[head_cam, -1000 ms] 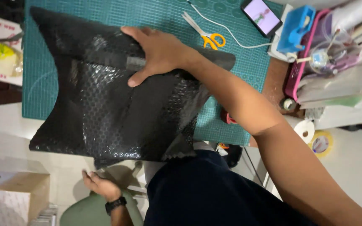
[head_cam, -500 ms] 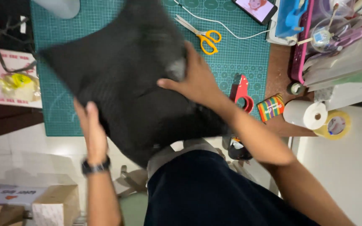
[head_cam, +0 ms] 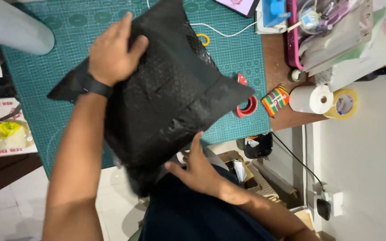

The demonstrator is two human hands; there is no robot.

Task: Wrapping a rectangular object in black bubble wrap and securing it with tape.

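The left hand (head_cam: 112, 53) lies palm down on the upper part of a black bubble-wrap mailer bag (head_cam: 166, 98), its fingers (head_cam: 123, 27) spread apart and pressed flat on the bag's surface rather than curled around it, with a black wristwatch (head_cam: 95, 85) on the wrist. The right hand (head_cam: 197, 172) is at the bag's lower edge, close to the person's body, its fingers (head_cam: 196, 143) loosely apart and touching the underside or rim of the bag; whether they actually pinch the material cannot be told, since the bag hides the fingertips. The bag sits tilted, partly over the green cutting mat (head_cam: 41, 89) and partly hanging past the near edge of the tabletop (head_cam: 282, 67) toward the person's lap. Just beside the bag's right corner stands a red tape dispenser (head_cam: 246, 105), and next to that a small striped box (head_cam: 275, 99). Farther right are a white paper roll (head_cam: 311, 99) and a yellow roll of tape (head_cam: 345, 103), touching each other. A yellow scissors handle (head_cam: 203, 39) peeks from behind the bag's upper edge, near a white cable (head_cam: 228, 32) running across the mat.
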